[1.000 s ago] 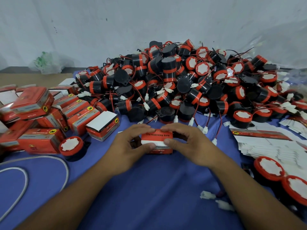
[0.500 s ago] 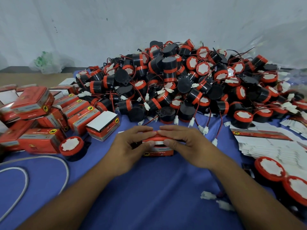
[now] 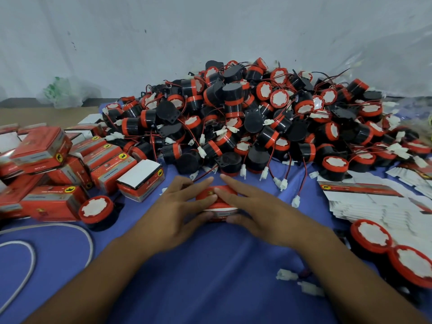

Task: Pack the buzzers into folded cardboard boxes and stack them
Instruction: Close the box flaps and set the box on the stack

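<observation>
Well to the left of the left grip, the packed boxes (image 3: 70, 164) lie in a loose stack, and a single buzzer (image 3: 95, 210) stands between that stack and the hand. The left grip (image 3: 177, 204) is spread open, with straight fingers laid flat over the top of the red box (image 3: 219, 210) and the thumb against its near side. The box sits on the blue surface (image 3: 210, 265) directly under both sets of fingers, its long axis running left to right from one palm to the other. The right grip (image 3: 254, 206) mirrors the left, fingers straight and pressing down on the lid, thumb at the near face. The flap looks nearly seated. Since the stack lies leftward, the left grip is the nearer one to carry the box over once it is shut. The flat box blanks (image 3: 374, 202) lie well to the right of the right grip.
</observation>
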Tool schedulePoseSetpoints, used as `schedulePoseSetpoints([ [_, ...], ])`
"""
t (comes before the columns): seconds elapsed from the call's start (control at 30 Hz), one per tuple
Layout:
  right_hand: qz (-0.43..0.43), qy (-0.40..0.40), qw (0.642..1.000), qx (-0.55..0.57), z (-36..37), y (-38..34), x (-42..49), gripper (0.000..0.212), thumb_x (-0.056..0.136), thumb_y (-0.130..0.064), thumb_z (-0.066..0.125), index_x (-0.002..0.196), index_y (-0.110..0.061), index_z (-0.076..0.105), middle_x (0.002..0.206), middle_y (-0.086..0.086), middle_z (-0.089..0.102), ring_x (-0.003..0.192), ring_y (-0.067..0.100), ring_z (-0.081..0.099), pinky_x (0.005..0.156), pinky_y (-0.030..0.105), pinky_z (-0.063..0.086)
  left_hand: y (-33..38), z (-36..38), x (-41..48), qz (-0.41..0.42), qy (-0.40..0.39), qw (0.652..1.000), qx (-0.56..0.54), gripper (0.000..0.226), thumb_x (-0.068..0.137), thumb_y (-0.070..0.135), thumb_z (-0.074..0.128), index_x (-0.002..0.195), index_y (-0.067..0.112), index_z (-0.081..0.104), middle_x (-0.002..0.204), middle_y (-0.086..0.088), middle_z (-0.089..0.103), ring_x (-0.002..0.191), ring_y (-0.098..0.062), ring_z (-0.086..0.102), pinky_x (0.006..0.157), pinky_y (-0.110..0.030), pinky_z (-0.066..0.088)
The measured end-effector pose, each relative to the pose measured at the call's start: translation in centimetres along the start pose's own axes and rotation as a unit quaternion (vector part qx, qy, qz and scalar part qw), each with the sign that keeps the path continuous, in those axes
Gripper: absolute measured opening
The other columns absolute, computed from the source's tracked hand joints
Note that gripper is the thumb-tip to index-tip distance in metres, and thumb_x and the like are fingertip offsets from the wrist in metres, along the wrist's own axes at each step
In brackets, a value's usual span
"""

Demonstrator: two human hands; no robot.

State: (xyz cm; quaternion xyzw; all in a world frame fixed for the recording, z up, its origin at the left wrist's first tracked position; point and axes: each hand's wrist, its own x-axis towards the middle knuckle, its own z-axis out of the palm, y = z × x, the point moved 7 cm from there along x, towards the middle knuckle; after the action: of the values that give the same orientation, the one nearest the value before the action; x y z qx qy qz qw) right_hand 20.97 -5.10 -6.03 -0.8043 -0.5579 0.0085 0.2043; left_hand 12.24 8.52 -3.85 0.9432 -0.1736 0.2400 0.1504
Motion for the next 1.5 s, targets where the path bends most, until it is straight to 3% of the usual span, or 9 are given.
schedulePoseSetpoints([
  [0.13,-0.004,0.011,1.000,0.012,0.3,-0.3,-0.1,0.065,0.102,-0.036,0.051,0.155,-0.041,0.013,0.166,-0.015,-0.001,0.151,0.011,0.019,0.119,0.035,0.030,0.7,0.0,0.0,0.025,0.000,0.999,0.045,0.042,0.100,0.034,0.049,0.126,0.007,0.068,0.141,-0.008,0.058,0.100,-0.035,0.053,0.079,-0.047,0.050],
  [0.23,-0.030,0.075,0.994,0.073,-0.5,-1.0,-0.1,0.054,0.100,-0.037,0.050,0.151,-0.023,0.041,0.166,-0.005,0.014,0.150,0.010,0.024,0.117,0.031,0.034,0.8,0.1,-0.3,0.023,0.005,0.998,0.066,0.040,0.100,0.033,0.050,0.126,0.008,0.068,0.139,-0.008,0.059,0.105,-0.037,0.054,0.081,-0.048,0.051],
  [0.37,-0.060,0.215,0.966,0.132,-2.5,-1.6,-0.4,0.022,0.090,-0.023,0.071,0.106,-0.011,0.078,0.136,0.004,0.061,0.124,0.004,0.055,0.100,0.027,0.050,0.7,0.2,-0.2,0.011,0.021,0.998,0.060,0.037,0.099,0.030,0.055,0.124,0.007,0.068,0.134,-0.009,0.063,0.104,-0.037,0.056,0.086,-0.047,0.050],
  [0.63,-0.138,0.210,0.965,0.076,-2.4,-2.2,-0.6,0.022,0.090,-0.010,0.066,0.109,-0.003,0.075,0.131,-0.004,0.060,0.134,-0.002,0.039,0.114,0.026,0.038,0.6,0.3,-0.3,-0.019,0.026,0.998,0.052,0.039,0.098,0.032,0.055,0.123,0.006,0.070,0.138,-0.011,0.059,0.110,-0.037,0.056,0.087,-0.048,0.051],
  [0.8,-0.058,0.307,0.948,0.061,-2.6,-1.0,-1.1,0.010,0.080,0.007,0.075,0.086,0.000,0.077,0.101,0.008,0.076,0.097,0.011,0.069,0.085,0.027,0.055,0.3,-0.3,-0.4,-0.032,0.056,0.998,0.023,0.036,0.096,0.033,0.053,0.112,0.010,0.076,0.135,-0.009,0.061,0.115,-0.040,0.055,0.089,-0.049,0.052],
  [0.97,-0.013,0.268,0.959,0.085,-2.6,0.0,-0.2,0.024,0.086,-0.006,0.075,0.110,-0.001,0.071,0.122,0.003,0.061,0.114,0.003,0.053,0.104,0.014,0.042,-1.3,0.5,-0.3,-0.086,0.061,0.993,-0.058,0.026,0.087,0.015,0.073,0.112,0.009,0.075,0.130,-0.007,0.064,0.127,-0.034,0.055,0.099,-0.055,0.050],
  [1.13,-0.006,0.243,0.969,0.052,-2.0,0.1,0.5,0.004,0.087,0.002,0.072,0.086,0.000,0.075,0.120,0.010,0.064,0.103,0.022,0.066,0.087,0.032,0.054,-1.8,1.0,0.2,-0.081,0.079,0.989,-0.092,0.020,0.084,0.009,0.075,0.104,0.004,0.074,0.129,-0.005,0.064,0.130,-0.029,0.053,0.106,-0.048,0.046],
  [1.27,0.004,0.209,0.976,0.069,-1.6,0.3,0.7,0.004,0.089,0.000,0.071,0.087,0.000,0.074,0.125,0.008,0.062,0.123,0.020,0.058,0.102,0.033,0.049,-2.0,1.9,0.1,-0.121,0.030,0.983,-0.138,0.041,0.093,0.017,0.068,0.132,0.010,0.058,0.150,0.004,0.043,0.147,-0.018,0.031,0.117,-0.040,0.033],
  [1.5,0.099,0.161,0.935,0.300,-1.1,2.0,0.2,0.020,0.095,-0.008,0.066,0.112,-0.017,0.066,0.147,-0.012,0.045,0.129,-0.006,0.047,0.098,0.018,0.048,-2.9,1.5,-0.2,-0.146,0.039,0.970,-0.190,0.035,0.093,0.021,0.062,0.127,0.017,0.065,0.142,0.004,0.052,0.135,-0.018,0.046,0.107,-0.044,0.045],
])
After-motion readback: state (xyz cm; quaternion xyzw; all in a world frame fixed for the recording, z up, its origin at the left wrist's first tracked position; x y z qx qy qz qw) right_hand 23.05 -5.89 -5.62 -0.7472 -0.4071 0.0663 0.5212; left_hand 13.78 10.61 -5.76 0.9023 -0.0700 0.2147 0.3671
